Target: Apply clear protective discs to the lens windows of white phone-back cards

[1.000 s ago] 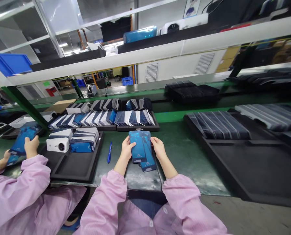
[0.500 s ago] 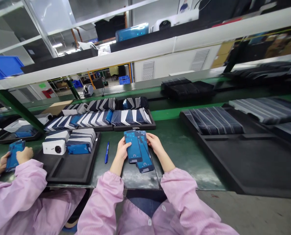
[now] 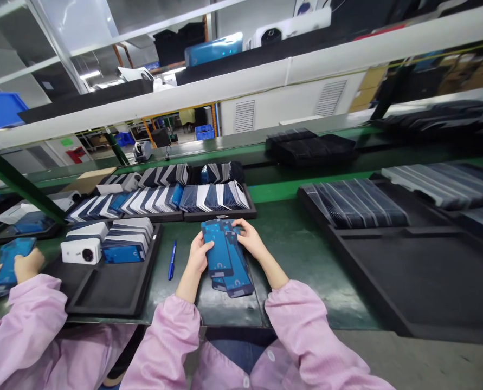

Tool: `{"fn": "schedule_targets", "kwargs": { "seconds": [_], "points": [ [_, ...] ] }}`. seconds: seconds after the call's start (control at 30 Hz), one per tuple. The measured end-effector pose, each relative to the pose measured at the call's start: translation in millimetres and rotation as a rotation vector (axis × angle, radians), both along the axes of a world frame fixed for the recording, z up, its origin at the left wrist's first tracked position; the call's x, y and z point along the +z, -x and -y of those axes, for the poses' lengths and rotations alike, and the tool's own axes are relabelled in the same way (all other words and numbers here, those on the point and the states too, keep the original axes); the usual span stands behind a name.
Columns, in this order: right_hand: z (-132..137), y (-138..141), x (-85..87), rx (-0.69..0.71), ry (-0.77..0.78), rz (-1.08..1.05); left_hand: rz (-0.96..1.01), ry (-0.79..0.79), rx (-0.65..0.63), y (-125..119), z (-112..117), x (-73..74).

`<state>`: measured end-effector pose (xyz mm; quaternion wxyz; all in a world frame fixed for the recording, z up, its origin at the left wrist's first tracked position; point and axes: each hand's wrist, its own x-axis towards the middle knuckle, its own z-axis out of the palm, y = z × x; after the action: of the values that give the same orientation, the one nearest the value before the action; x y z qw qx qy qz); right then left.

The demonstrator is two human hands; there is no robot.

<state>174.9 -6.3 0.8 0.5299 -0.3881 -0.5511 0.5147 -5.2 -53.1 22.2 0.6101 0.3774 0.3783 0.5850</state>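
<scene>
Flat phone panels with blue film and dark edges are fanned out between my hands over the bench. My left hand [image 3: 198,253] grips the upper blue phone panel [image 3: 218,252] by its left edge, thumb lying on its face. Beneath it and further right lies a second blue phone panel [image 3: 240,277], tilted, with the corner of another showing below. My right hand [image 3: 249,238] pinches the top right of the fanned panels. Exactly which panel its fingers hold is hard to make out.
A blue pen [image 3: 172,261] lies left of my hands. Beyond it, a black tray [image 3: 103,292] carries white and blue panels. Trays of upright panels [image 3: 214,196] stand behind. At right is a large black tray [image 3: 420,281] with dark panels. A co-worker's hand [image 3: 27,264] is far left.
The panels have spread, and a corner of another now shows under the upper one. My right hand has shifted slightly left across the top edge. The view has moved slightly.
</scene>
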Motion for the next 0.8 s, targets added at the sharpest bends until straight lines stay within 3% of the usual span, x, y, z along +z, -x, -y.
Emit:
{"fn": "schedule_targets", "kwargs": {
  "seconds": [0.23,0.53,0.8],
  "points": [
    [-4.4,0.0,-4.6,0.023,0.007,0.125,-0.037,0.076,0.041,-1.6,0.2,3.3],
    [3.7,3.3,13.4,0.09,0.064,0.237,-0.079,0.204,0.131,-9.7,8.2,20.9],
    [-0.6,0.5,6.2,0.064,0.045,0.236,-0.178,0.325,0.1,-3.0,-2.4,16.7]
  ]
}}
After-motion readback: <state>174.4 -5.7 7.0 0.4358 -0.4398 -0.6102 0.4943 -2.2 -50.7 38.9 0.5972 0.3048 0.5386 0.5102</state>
